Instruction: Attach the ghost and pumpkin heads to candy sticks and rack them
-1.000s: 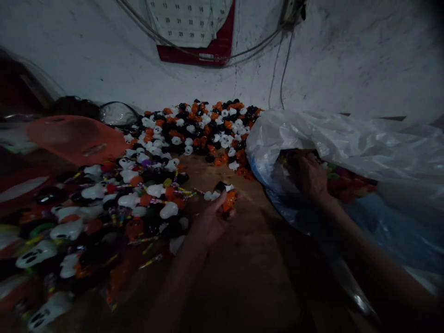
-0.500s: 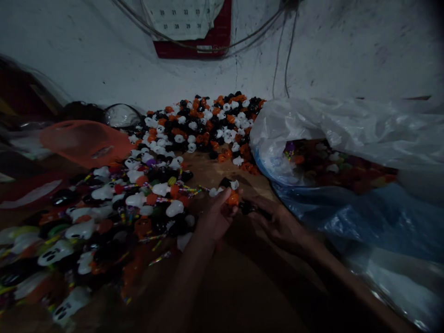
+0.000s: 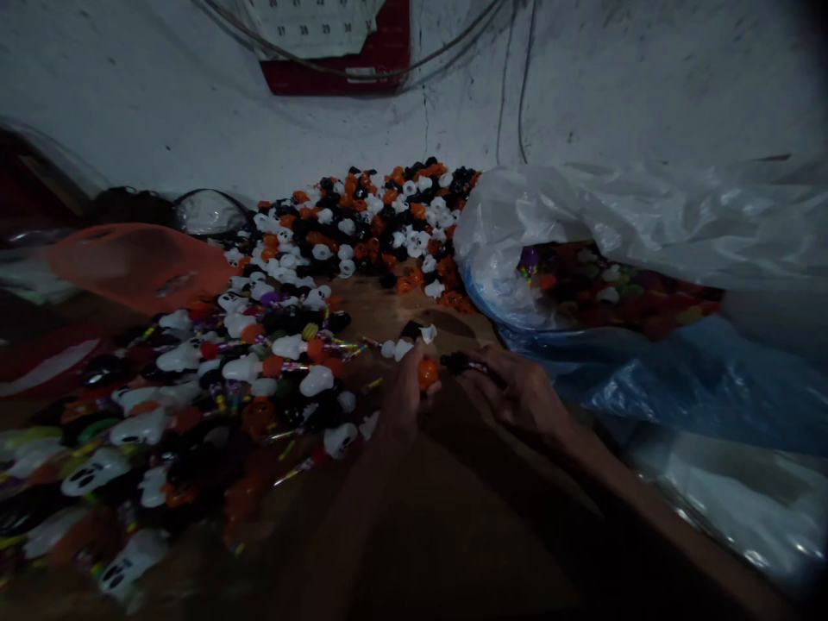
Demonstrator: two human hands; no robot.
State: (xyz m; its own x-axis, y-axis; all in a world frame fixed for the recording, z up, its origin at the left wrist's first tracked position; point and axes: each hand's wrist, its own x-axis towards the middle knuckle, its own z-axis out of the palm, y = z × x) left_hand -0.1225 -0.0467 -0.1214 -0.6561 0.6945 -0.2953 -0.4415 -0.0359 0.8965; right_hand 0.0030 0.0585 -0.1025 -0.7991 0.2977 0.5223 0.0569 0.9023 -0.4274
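Observation:
Near the middle of the brown table, my left hand (image 3: 404, 392) is closed around a small orange plastic pumpkin piece (image 3: 427, 373). To its right, my right hand (image 3: 521, 386) pinches a small black plastic piece (image 3: 454, 363) with a patterned strip behind it; the dim light hides its exact shape. A narrow gap separates the two held pieces. Just beyond my left fingers lie a few white pieces (image 3: 396, 349) and a black one. On the left spreads a heap of ghost-headed toys (image 3: 242, 368) with colourful wrapped sticks.
Loose orange, black and white pieces (image 3: 362, 216) are piled against the wall. An open plastic bag (image 3: 556, 194) holding colourful pieces stands at right, a blue plastic sheet (image 3: 647, 371) under its mouth. An orange plastic bag (image 3: 135, 263) lies left. A calendar (image 3: 323, 52) and cables hang above.
The view has shifted slightly, so the scene sits higher and further left. My left hand still holds the orange piece; my right hand still holds the black piece, now seen more clearly.

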